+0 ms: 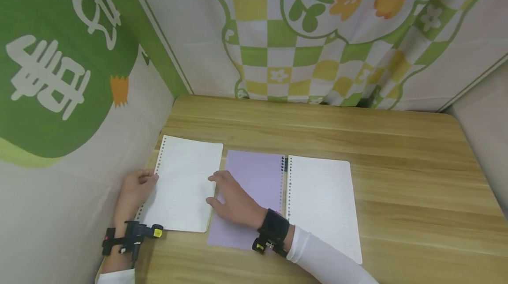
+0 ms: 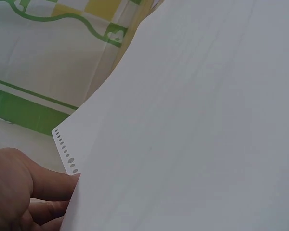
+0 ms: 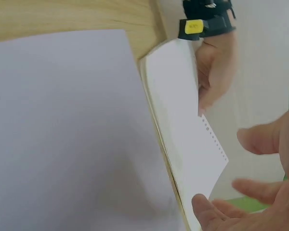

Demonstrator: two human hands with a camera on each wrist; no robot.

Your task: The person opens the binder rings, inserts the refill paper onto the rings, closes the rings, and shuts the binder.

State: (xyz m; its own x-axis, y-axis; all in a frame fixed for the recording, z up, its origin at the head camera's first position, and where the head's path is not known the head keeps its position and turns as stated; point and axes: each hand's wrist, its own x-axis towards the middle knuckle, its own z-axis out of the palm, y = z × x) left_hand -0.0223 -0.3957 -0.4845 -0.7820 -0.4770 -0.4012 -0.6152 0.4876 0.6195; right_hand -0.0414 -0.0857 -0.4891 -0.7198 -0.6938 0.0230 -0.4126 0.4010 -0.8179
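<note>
At the left of the table lies a stack of white lined sheets (image 1: 186, 182) with punched holes along its left edge. My left hand (image 1: 136, 189) pinches that holed edge between thumb and fingers; in the left wrist view the top sheet (image 2: 183, 120) bows upward beside the thumb. Over the stack's right edge hovers my right hand (image 1: 238, 202), fingers spread and holding nothing. Beneath its palm and wrist is a purple sheet (image 1: 254, 173) with holes down its right side. In the right wrist view the stack (image 3: 171, 91) shows its layered side edge.
Another white lined sheet or stack (image 1: 321, 200), holed on its left, lies right of the purple one, partly under the right forearm. A small dark piece (image 1: 286, 165) sits between them. A wall cloth (image 1: 147, 112) borders the table's left; a patterned curtain (image 1: 278, 61) hangs behind.
</note>
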